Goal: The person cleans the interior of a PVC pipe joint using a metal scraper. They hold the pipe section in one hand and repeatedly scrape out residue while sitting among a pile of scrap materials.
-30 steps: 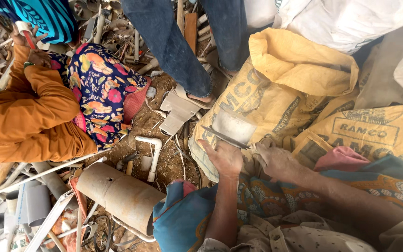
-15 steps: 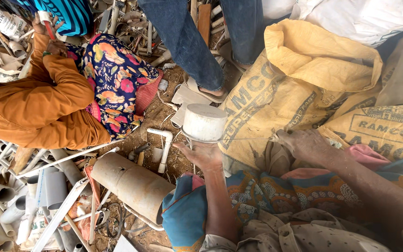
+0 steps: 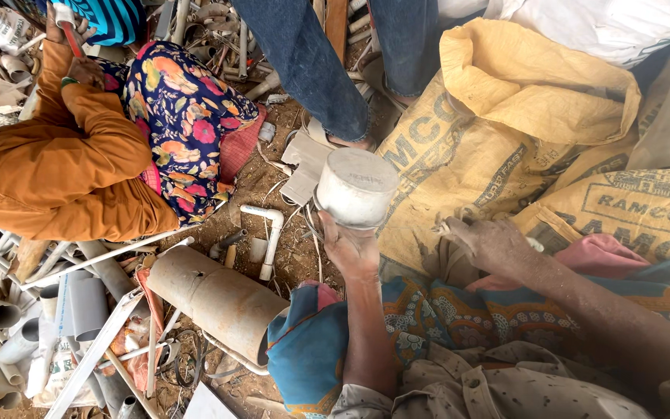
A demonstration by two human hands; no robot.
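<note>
My left hand (image 3: pixel 352 250) grips a short, wide, dusty white pipe cap (image 3: pixel 356 187) from below and holds it up over the ground. My right hand (image 3: pixel 487 240) rests with fingers spread on the edge of a yellow woven sack (image 3: pixel 498 132), holding nothing. The sack lies slumped to the right of the cap, its mouth folded over.
A person in orange sleeves and a floral skirt (image 3: pixel 180 116) crouches at the left. Another person's jeans-clad legs (image 3: pixel 319 62) stand at the top. A rusty brown pipe section (image 3: pixel 215 299), a white pipe elbow (image 3: pixel 269 233) and several grey pipes (image 3: pixel 79 306) litter the dirt.
My left hand drew the white cap out from beside the sack and raised it toward me. My right hand slid right along the sack's edge.
</note>
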